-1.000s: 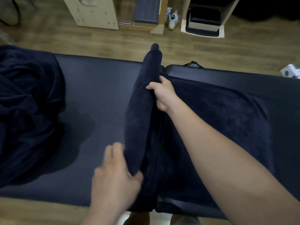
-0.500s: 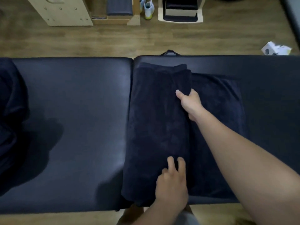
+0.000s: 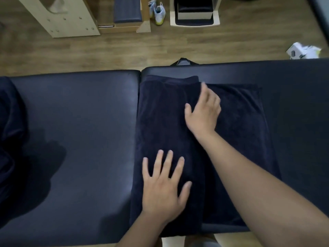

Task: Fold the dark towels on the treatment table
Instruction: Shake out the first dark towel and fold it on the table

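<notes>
Navy towel (image 3: pixel 240 131), plush terry, rectangular, lies flat on the table's (image 3: pixel 71 122) right glossy padded section, just right of the seam; left part folded over, long axis running away from me. My left hand (image 3: pixel 163 186) flat, fingers spread, presses the near fold, gripping nothing. Right hand (image 3: pixel 203 113) blurred, fingers loose, probably resting on the fold edge. Crumpled dark pile (image 3: pixel 8 131) far left
</notes>
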`<state>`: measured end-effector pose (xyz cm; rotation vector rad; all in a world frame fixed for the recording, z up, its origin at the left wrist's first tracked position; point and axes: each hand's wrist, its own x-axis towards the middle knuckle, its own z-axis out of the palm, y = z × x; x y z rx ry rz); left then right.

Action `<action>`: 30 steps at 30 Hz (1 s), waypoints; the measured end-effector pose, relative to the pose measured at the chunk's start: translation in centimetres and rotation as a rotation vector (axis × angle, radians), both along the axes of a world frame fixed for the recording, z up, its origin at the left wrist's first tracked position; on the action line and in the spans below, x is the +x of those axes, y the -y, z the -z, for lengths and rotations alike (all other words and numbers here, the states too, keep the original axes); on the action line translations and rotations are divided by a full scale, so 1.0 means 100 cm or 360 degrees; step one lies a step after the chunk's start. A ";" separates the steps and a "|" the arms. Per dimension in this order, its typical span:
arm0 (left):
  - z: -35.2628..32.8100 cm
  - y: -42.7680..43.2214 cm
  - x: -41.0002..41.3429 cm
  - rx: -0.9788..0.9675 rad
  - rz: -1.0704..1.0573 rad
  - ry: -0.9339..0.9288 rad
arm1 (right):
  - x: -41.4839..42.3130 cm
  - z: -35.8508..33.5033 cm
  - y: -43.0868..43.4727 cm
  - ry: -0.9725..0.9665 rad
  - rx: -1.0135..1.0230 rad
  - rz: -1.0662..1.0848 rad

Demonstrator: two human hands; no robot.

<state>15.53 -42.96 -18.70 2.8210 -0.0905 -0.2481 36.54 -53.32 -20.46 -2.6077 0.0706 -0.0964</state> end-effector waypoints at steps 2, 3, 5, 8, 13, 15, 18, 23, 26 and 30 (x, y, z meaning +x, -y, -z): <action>0.011 -0.015 -0.001 0.0161 0.0051 -0.0192 | -0.009 0.007 -0.010 0.0033 -0.0344 -0.0448; 0.018 -0.019 -0.004 0.0177 0.0071 -0.0263 | -0.013 0.014 -0.013 -0.0077 -0.0467 -0.0640; 0.027 -0.024 -0.009 0.0184 0.0092 -0.0301 | -0.016 0.030 -0.011 -0.0280 -0.0647 -0.0782; 0.030 -0.022 -0.006 0.0212 0.0056 -0.0279 | -0.012 0.034 -0.010 -0.0314 -0.0692 -0.0799; 0.034 -0.017 -0.003 0.0211 0.0034 -0.0259 | -0.011 0.033 -0.012 -0.0321 -0.0702 -0.0768; 0.035 -0.017 -0.003 0.0209 0.0035 -0.0245 | -0.010 0.032 -0.013 -0.0352 -0.0722 -0.0771; 0.036 -0.017 -0.002 0.0204 0.0053 -0.0227 | -0.008 0.030 -0.014 -0.0406 -0.0717 -0.0776; 0.040 -0.024 -0.001 0.0234 0.0139 -0.0167 | -0.009 0.026 -0.014 -0.0430 -0.0684 -0.0776; 0.034 -0.032 -0.007 0.0219 0.0110 -0.0185 | -0.008 0.016 -0.018 -0.0573 -0.0700 -0.0796; 0.028 -0.045 -0.024 0.0062 -0.0262 -0.0271 | -0.028 -0.010 -0.039 -0.0499 -0.0658 -0.0542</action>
